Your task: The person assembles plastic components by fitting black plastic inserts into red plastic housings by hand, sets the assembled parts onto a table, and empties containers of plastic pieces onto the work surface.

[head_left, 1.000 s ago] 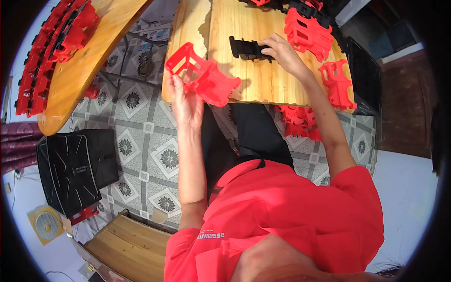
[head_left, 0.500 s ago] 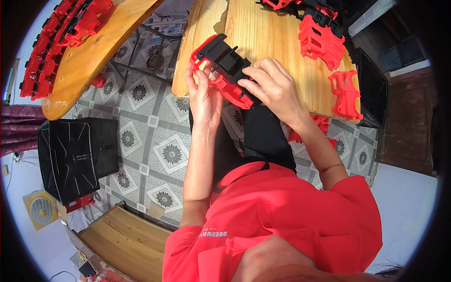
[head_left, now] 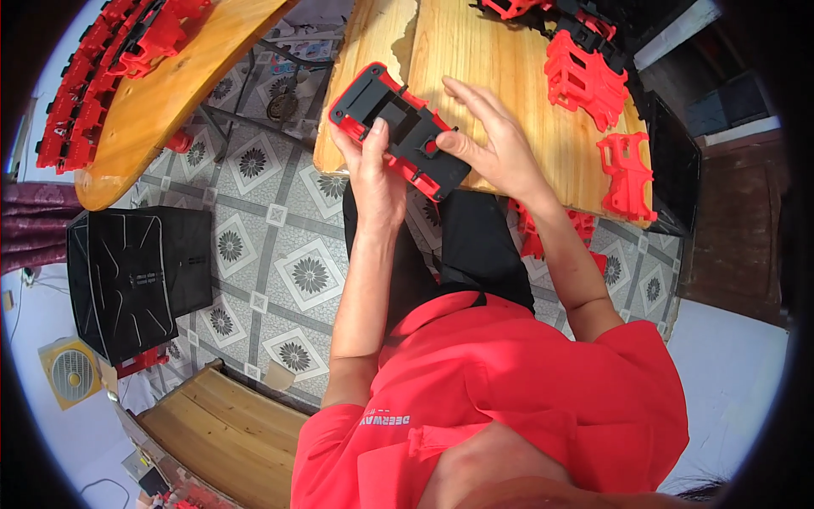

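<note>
A pair of joined parts is held above the near left corner of the pale wooden tabletop [head_left: 462,55], partly out past its near edge: a flat, rectangular black plastic plate [head_left: 412,126] lying over a red plastic frame [head_left: 417,176]. Red shows along both long sides of the plate and through a small hole in it; the pair is tilted, its upper end pointing toward the tabletop's left side.

The left hand [head_left: 378,187], at the near edge of the tabletop, grasps the pair, thumb pressed on the black face; its other fingers are mostly hidden underneath. The right hand [head_left: 498,153], over the tabletop's near part, has its fingers released and stretched out, with the thumb at the plate's lower end; whether it presses there I cannot tell.

Along the tabletop's right side lie a large red lattice-like plastic piece [head_left: 585,81] and, nearer its right corner, a smaller red open-framed plastic piece [head_left: 626,174]. Left of the tabletop, a round-ended orange-brown wooden board [head_left: 161,110] carries a curved row of red-and-black plastic pieces [head_left: 78,110].
</note>
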A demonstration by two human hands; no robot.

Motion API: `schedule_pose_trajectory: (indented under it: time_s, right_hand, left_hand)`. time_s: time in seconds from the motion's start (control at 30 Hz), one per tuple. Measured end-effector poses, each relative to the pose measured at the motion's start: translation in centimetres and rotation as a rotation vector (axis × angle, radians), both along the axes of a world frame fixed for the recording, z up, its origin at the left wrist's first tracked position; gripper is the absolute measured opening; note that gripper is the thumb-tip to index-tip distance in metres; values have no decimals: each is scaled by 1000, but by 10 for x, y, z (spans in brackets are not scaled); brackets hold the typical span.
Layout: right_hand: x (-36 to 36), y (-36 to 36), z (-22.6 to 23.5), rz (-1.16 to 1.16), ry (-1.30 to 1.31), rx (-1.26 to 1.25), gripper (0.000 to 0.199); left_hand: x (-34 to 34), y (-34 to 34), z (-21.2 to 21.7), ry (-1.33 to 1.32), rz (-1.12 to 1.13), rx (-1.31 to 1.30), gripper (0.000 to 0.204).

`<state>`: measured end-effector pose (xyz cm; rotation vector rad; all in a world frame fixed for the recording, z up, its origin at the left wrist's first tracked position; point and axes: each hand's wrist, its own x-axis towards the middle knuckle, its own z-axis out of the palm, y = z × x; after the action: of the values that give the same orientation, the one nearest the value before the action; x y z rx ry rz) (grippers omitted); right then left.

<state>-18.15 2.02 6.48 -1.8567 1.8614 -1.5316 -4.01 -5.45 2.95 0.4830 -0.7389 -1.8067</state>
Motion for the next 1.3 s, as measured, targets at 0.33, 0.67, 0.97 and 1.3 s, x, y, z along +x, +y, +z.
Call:
schedule_pose_trajectory:
  time_s: [0.33,0.67,0.97,1.3]
  right_hand:
    - [43,-23,6,598,-698,113,65]
    - [80,-67,41,719,-773,269,77]
    - [67,6,2,578,-600,304,67]
    - [-32,77,-10,-497,360,-182,38]
  left_hand:
    - [41,0,37,-214,378,-361,91]
    - [93,-61,109,-117,486,-419,69]
    - [332,-417,156,-185,613,-54,16]
    - [185,-333,182,-875,1669,322,74]
